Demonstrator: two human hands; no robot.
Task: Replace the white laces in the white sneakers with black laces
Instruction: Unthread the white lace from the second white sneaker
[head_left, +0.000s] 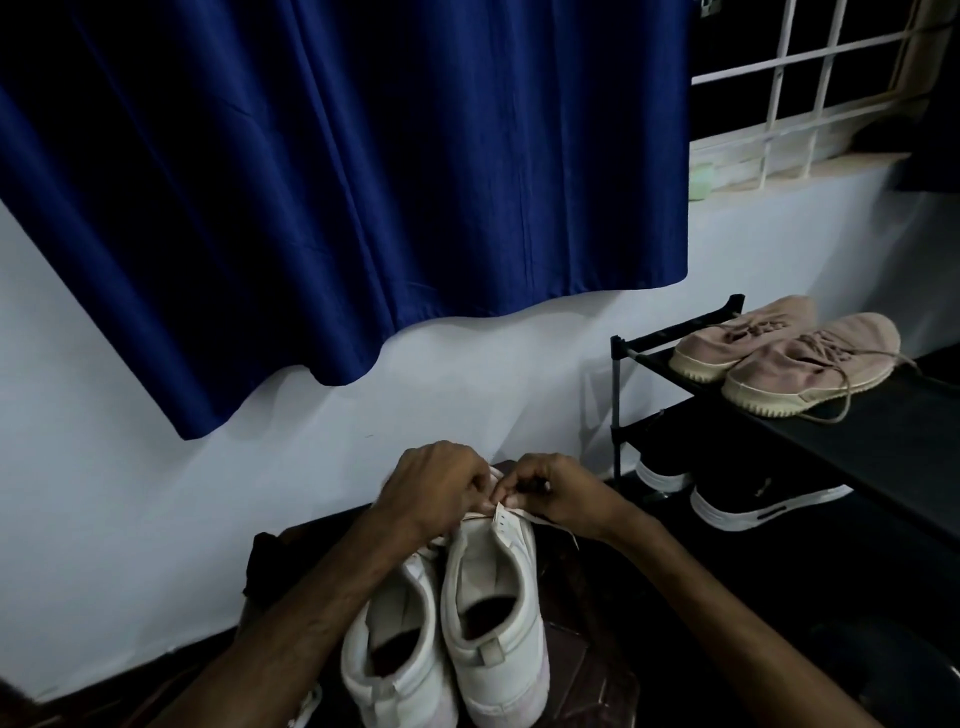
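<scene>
Pinching white lace (527, 515) above sneaker (493, 582): left hand (434, 491), right hand (563, 493), fingers (511, 500) curled.

— The white sneakers (488, 597) in front of you: what finish?
— Smooth and matt, leather-like. The white lace (524, 515) looks like flat woven cloth.
— And the curtain (363, 182)?
— Blue cloth, with a soft sheen along its folds. Your wall (130, 467) is smooth, matt paint.
— To your right?
— Pink sneakers (800, 358) of knitted cloth with ridged, rubbery soles, on a matt black shoe rack (883, 431).
</scene>
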